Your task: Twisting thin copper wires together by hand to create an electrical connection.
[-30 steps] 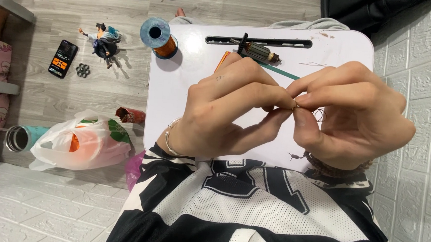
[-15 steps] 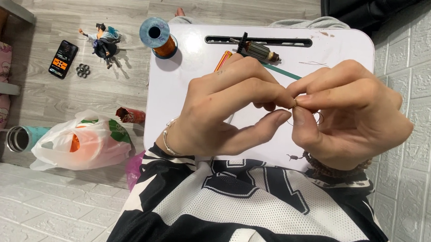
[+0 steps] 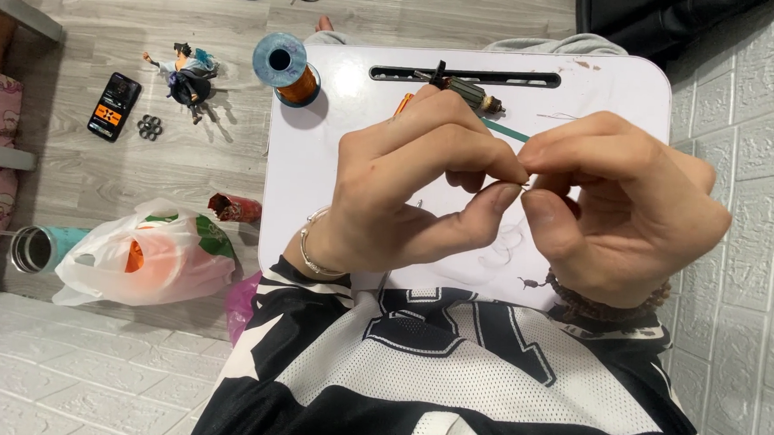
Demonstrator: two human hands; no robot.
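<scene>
Hands meet above white lap surface (image 3: pixel 337 153): left hand (image 3: pixel 406 188) and right hand (image 3: pixel 621 208) fingers pinched together on thin wire (image 3: pixel 527 186); copper wire spool (image 3: pixel 286 69) at surface's far-left corner

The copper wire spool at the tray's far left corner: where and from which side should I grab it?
Grip the copper wire spool around its blue top flange, or the orange winding just under it, coming from above. It seems to stand upright with its centre hole facing up, right at the white lap tray's corner, so a top-down pinch looks least likely to tip it off.
</scene>
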